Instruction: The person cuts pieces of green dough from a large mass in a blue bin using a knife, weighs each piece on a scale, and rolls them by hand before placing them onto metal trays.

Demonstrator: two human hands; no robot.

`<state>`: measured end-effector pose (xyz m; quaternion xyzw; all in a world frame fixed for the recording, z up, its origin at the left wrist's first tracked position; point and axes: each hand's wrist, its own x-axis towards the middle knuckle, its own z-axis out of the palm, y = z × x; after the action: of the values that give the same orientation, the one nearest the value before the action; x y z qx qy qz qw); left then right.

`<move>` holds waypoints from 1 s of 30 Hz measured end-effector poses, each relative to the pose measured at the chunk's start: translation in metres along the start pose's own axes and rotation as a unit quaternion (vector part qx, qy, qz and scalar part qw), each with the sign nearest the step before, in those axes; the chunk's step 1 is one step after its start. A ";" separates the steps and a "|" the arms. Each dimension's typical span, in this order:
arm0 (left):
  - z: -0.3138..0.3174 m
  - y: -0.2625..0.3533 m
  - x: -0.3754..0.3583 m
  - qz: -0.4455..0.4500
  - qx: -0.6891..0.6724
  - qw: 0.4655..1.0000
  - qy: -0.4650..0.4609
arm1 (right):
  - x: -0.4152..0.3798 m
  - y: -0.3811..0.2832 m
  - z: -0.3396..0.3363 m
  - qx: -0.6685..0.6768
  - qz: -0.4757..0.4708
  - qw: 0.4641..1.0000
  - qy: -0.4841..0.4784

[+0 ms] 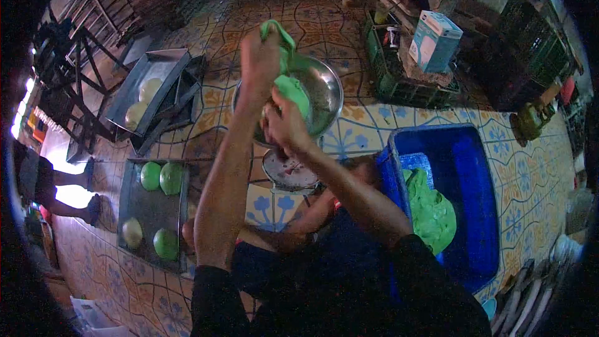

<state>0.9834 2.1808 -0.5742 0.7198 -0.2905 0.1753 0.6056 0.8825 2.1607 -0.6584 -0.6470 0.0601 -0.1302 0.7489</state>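
Note:
Over a round metal bowl (327,90), both of my hands are on soft green dough (294,92). My left hand (261,56) is raised higher, blurred, its fingers closed on a strip of the dough. Lower and to the right, my right hand (284,123) has its fingers curled against the larger green lump. Below the bowl is a round whitish plate-like surface (290,168) with reddish marks. A bigger mass of green dough (430,212) lies in the blue bin (477,206) at my right.
A metal tray (146,212) with several green and pale balls is at left, with another tray (168,59) of pale balls behind it. A box (435,40) stands on a green crate (399,90) at back right. Another person's legs (68,193) show at far left.

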 end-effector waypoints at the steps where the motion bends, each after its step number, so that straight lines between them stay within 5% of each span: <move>1: -0.008 0.008 0.007 -0.048 -0.138 0.989 -0.008 | -0.015 -0.002 0.006 -0.012 0.017 1.000 -0.011; 3: -0.023 0.016 0.021 -0.086 -0.322 0.943 -0.003 | -0.075 -0.009 -0.004 -0.266 -0.073 0.960 -0.048; 6: -0.033 0.036 0.021 -0.016 -0.391 0.919 0.052 | -0.142 0.050 -0.040 -0.236 -0.151 0.955 -0.098; 8: -0.030 0.071 -0.007 0.104 -0.313 0.939 0.101 | -0.177 0.048 -0.085 -0.216 -0.084 0.973 -0.001; 10: -0.020 0.089 -0.041 0.225 -0.214 0.941 0.132 | -0.212 0.003 -0.131 -0.074 0.098 0.982 0.141; 12: 0.018 0.092 -0.090 0.263 -0.117 0.949 0.130 | -0.246 -0.006 -0.187 -0.092 0.104 0.929 0.342; 15: 0.099 0.092 -0.213 0.267 -0.047 0.956 -0.107 | -0.307 -0.006 -0.261 -0.107 0.023 0.869 0.482; 18: 0.141 0.082 -0.347 0.293 -0.012 0.892 -0.344 | -0.353 0.011 -0.295 -0.102 0.001 0.810 0.578; 21: 0.108 0.108 -0.329 0.177 -0.034 0.872 -0.454 | -0.396 0.051 -0.318 -0.145 0.052 0.796 0.585; 24: 0.085 0.092 -0.290 0.162 0.077 0.886 -0.428 | -0.408 0.084 -0.321 -0.116 0.070 0.827 0.545; 27: 0.035 0.067 -0.249 0.055 0.057 0.913 -0.400 | -0.392 0.093 -0.309 -0.174 0.094 0.834 0.515; 28: 0.018 0.058 -0.243 0.025 0.078 0.945 -0.316 | -0.390 0.097 -0.308 -0.201 0.114 0.833 0.503; 29: 0.001 0.060 -0.236 -0.146 0.022 0.957 -0.252 | -0.390 0.102 -0.310 -0.196 0.110 0.845 0.484; 30: -0.023 0.026 -0.226 -0.037 0.117 0.967 -0.222 | -0.388 0.103 -0.309 -0.211 0.120 0.842 0.482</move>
<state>0.7954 2.2475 -0.6863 0.8168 -0.3680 0.0216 0.4438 0.4425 1.9849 -0.8382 -0.6325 0.5172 -0.3188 0.4803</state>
